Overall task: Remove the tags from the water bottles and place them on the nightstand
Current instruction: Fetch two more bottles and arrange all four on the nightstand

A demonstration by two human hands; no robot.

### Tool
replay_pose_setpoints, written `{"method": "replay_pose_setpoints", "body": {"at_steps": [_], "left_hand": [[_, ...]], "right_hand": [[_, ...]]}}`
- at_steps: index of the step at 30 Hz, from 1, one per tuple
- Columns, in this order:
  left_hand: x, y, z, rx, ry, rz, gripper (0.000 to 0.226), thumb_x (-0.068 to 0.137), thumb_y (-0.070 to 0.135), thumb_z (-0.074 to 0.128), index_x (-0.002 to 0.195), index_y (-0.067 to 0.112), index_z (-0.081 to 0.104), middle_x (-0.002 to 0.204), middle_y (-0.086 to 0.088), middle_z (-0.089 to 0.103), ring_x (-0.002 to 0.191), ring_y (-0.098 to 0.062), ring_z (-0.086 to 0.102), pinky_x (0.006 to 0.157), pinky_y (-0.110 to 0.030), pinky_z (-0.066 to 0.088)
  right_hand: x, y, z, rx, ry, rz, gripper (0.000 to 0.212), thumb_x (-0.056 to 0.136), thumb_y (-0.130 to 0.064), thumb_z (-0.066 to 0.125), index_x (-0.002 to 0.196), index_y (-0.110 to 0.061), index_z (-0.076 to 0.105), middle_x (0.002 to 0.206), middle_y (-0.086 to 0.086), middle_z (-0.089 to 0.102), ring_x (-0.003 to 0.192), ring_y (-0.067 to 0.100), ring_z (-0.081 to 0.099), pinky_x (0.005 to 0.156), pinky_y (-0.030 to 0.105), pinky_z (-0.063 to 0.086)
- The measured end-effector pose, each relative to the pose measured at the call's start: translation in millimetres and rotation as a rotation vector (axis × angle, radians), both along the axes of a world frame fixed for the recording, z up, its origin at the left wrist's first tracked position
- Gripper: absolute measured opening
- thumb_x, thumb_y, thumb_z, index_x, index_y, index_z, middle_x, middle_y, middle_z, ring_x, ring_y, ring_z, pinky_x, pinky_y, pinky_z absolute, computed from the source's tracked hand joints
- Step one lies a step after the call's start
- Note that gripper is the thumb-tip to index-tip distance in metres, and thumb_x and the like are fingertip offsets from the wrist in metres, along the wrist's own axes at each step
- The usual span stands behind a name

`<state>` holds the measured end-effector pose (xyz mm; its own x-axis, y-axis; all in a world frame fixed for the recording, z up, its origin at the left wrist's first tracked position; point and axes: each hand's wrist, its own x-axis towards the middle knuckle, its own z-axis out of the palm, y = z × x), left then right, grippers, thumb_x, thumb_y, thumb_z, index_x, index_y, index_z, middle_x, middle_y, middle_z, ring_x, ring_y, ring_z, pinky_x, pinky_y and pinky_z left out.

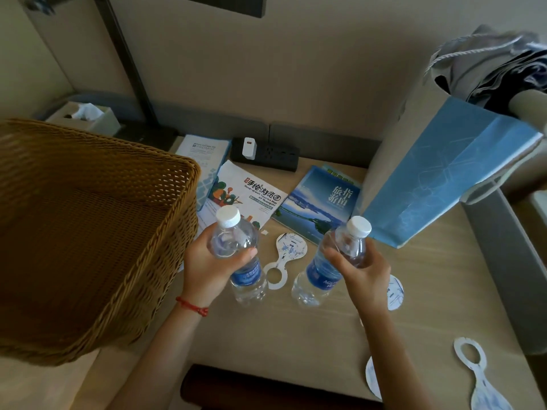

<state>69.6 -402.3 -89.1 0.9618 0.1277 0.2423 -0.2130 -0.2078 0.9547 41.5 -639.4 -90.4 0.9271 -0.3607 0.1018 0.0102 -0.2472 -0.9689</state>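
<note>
the left hand (pixel 217 263) wraps the shoulder of one water bottle (pixel 239 255); the right hand (pixel 359 269) wraps the other bottle (pixel 328 261), both upright, bases at or just above the tabletop (pixel 310 335). necks look bare, so tagging seems done. loose tags (pixel 285 261) lie flat between and around them. next: release the bottles standing. a wicker basket (pixel 83 232), brochures (pixel 318 202), a blue paper bag (pixel 438 179) and a power strip (pixel 265 153) crowd the surface.

Clear glossy plastic bottles (pixel 247 261), woven wicker basket (pixel 88 232), matt wood-grain nightstand (pixel 429 291), paper tags (pixel 285 260)
</note>
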Motion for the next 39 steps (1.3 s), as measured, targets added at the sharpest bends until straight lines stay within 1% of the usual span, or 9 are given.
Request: {"method": "replay_pose_setpoints", "body": {"at_steps": [3, 12, 14, 18, 21, 25, 29, 34, 39], "left_hand": [[-20, -4, 9, -0.055, -0.013, -0.006, 0.032, 0.056, 0.038, 0.073, 0.084, 0.028, 0.063, 0.079, 0.019, 0.071, 0.077, 0.002, 0.065, 0.065, -0.006, 0.046], [-108, -17, 27, -0.175, 0.024, 0.164, 0.036, 0.048, 0.042, 0.077, 0.082, 0.034, 0.068, 0.079, 0.014, 0.073, 0.079, -0.003, 0.067, 0.064, -0.015, 0.051], [-132, -17, 30, -0.196, 0.039, 0.256, 0.037, 0.045, 0.042, 0.081, 0.080, 0.033, 0.069, 0.076, 0.014, 0.072, 0.079, -0.005, 0.067, 0.064, -0.018, 0.053], [-184, -14, 37, -0.221, -0.024, 0.385, 0.032, 0.060, 0.009, 0.081, 0.081, 0.028, 0.066, 0.073, 0.020, 0.071, 0.071, 0.002, 0.065, 0.058, -0.012, 0.050], [-223, -6, 43, -0.234, -0.057, 0.492, 0.031, 0.067, 0.002, 0.074, 0.087, 0.024, 0.065, 0.073, 0.020, 0.071, 0.071, 0.003, 0.066, 0.057, -0.010, 0.049], [-278, 12, 51, -0.213, -0.113, 0.637, 0.030, 0.069, 0.004, 0.072, 0.087, 0.027, 0.065, 0.076, 0.021, 0.072, 0.073, 0.002, 0.066, 0.058, -0.009, 0.049], [-334, 42, 54, -0.203, -0.150, 0.797, 0.032, 0.070, 0.002, 0.073, 0.086, 0.028, 0.065, 0.077, 0.024, 0.071, 0.072, 0.004, 0.065, 0.059, -0.008, 0.048], [-411, 85, 54, -0.209, -0.186, 0.995, 0.031, 0.069, 0.001, 0.073, 0.082, 0.028, 0.065, 0.073, 0.024, 0.070, 0.068, 0.007, 0.063, 0.057, -0.008, 0.047], [-506, 134, 56, -0.183, -0.180, 1.152, 0.029, 0.070, -0.001, 0.072, 0.082, 0.024, 0.066, 0.073, 0.022, 0.071, 0.066, 0.007, 0.063, 0.056, -0.008, 0.047]], "right_hand": [[-12, -3, 8, 0.014, -0.032, 0.077, 0.040, 0.056, -0.054, 0.076, 0.089, -0.037, 0.062, 0.086, -0.026, 0.070, 0.081, 0.000, 0.068, 0.060, 0.009, 0.050], [-55, -19, 30, 0.018, -0.102, 0.282, 0.034, 0.063, -0.038, 0.077, 0.092, -0.025, 0.068, 0.088, -0.011, 0.074, 0.080, 0.008, 0.070, 0.065, 0.022, 0.056], [-67, -21, 36, 0.012, -0.132, 0.342, 0.042, 0.062, -0.042, 0.076, 0.098, -0.022, 0.067, 0.090, -0.008, 0.074, 0.083, 0.008, 0.070, 0.067, 0.021, 0.056], [-91, -14, 46, 0.052, -0.160, 0.454, 0.047, 0.061, -0.045, 0.074, 0.102, -0.023, 0.066, 0.092, -0.011, 0.074, 0.086, 0.007, 0.069, 0.068, 0.018, 0.055], [-107, 0, 54, 0.040, -0.178, 0.541, 0.044, 0.061, -0.047, 0.073, 0.098, -0.025, 0.067, 0.090, -0.012, 0.073, 0.085, 0.005, 0.069, 0.065, 0.013, 0.053], [-129, 33, 63, 0.069, -0.165, 0.674, 0.037, 0.060, -0.044, 0.081, 0.091, -0.035, 0.065, 0.090, -0.022, 0.071, 0.084, -0.002, 0.067, 0.060, 0.010, 0.051], [-159, 79, 70, 0.117, -0.147, 0.824, 0.032, 0.063, -0.038, 0.076, 0.092, -0.035, 0.062, 0.087, -0.031, 0.068, 0.082, -0.009, 0.064, 0.057, 0.003, 0.046], [-211, 145, 70, 0.145, -0.154, 0.981, 0.024, 0.073, -0.024, 0.073, 0.092, -0.034, 0.061, 0.081, -0.036, 0.065, 0.078, -0.016, 0.061, 0.052, 0.000, 0.043], [-281, 227, 66, 0.175, -0.139, 1.169, 0.030, 0.074, -0.023, 0.073, 0.094, -0.041, 0.061, 0.089, -0.034, 0.066, 0.086, -0.014, 0.061, 0.057, 0.002, 0.045]]}}
